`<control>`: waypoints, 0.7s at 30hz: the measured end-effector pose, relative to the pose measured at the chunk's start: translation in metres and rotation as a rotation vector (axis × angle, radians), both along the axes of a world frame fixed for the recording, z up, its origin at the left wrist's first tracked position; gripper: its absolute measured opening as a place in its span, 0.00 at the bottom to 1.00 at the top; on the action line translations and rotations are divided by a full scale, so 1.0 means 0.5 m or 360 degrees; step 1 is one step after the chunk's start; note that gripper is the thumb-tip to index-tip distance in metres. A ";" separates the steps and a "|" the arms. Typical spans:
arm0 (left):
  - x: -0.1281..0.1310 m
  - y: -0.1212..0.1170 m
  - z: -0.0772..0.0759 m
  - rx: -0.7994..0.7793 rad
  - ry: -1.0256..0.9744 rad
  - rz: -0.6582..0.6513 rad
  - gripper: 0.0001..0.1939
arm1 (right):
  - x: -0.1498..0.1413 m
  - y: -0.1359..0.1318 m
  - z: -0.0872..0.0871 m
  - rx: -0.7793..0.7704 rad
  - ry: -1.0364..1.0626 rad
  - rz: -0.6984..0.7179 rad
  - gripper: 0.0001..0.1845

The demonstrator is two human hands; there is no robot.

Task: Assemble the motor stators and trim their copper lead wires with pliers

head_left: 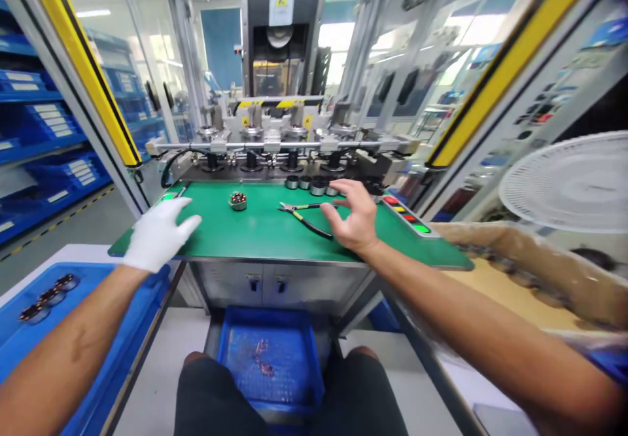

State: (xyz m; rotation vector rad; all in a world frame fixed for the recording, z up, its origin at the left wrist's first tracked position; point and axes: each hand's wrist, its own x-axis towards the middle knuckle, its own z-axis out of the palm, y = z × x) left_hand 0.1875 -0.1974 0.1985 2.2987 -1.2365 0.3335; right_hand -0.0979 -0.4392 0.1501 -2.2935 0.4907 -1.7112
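My left hand [159,234], in a white glove, is over the left end of the green work mat [220,239], thumb and fingers apart with nothing between them. To its right a small copper-wound motor stator [238,201] stands alone on the mat. My bare right hand [354,217] hovers beside the handles of a pair of cutting pliers [305,218], fingers curved and apart. The pliers lie on the mat with their jaws to the left. Behind the right hand is a row of several round metal parts with black tops [318,187], partly hidden by the fingers.
A machine fixture [275,141] with several stations spans the mat's back edge. A button panel [406,215] lies at right, near a lined box [540,253] and a white fan guard [569,181]. Blue trays [98,279] stand at left; a blue bin [272,383] with copper scraps sits below.
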 end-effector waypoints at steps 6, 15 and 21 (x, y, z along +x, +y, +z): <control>-0.041 -0.197 0.010 0.0140 0.0290 -0.0298 0.48 | 0.014 0.014 0.004 -0.0082 0.0089 -0.0057 0.17; -0.156 -0.121 -0.009 -0.0291 0.0341 -0.0544 0.32 | -0.002 0.058 0.024 0.0034 -0.0064 0.0121 0.10; -0.339 0.066 -0.096 -0.0897 0.0374 -0.0856 0.18 | -0.071 0.305 -0.048 0.0843 -0.0229 0.1001 0.14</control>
